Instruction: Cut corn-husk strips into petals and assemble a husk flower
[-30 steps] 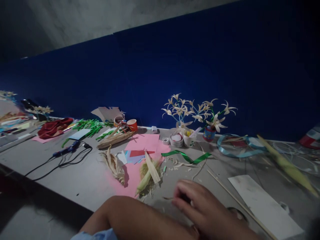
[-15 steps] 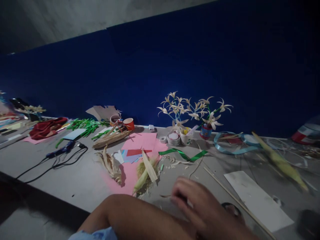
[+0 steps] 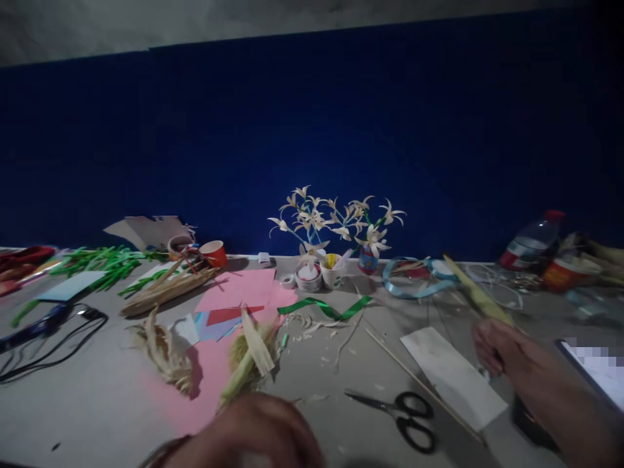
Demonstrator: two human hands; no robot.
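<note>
My left hand [image 3: 263,426] is at the bottom centre, blurred, its back toward me; its fingertips are out of sight. It is nearest to a pale green corn husk [image 3: 237,380] lying on pink paper. On the right, my right hand [image 3: 497,351] has its fingers curled closed. It covers the lower end of a long yellow-green husk [image 3: 475,289]; whether it grips anything is hidden. Black-handled scissors [image 3: 397,409] lie between my hands, blades pointing left. Beside them are a thin stick [image 3: 419,377] and a white card [image 3: 453,374].
White flowers [image 3: 312,218] stand in small cups along the blue wall [image 3: 219,149]. A green ribbon [image 3: 326,307], husk scraps and dry husks [image 3: 168,292] lie on the table. A bottle [image 3: 529,244] stands at the right, near a screen [image 3: 597,367]. A black cable [image 3: 58,348] is at the left.
My view has turned right. The hands, which overlapped near the centre, are now apart: the right has moved out to the yellow-green husk. The scissors are now uncovered.
</note>
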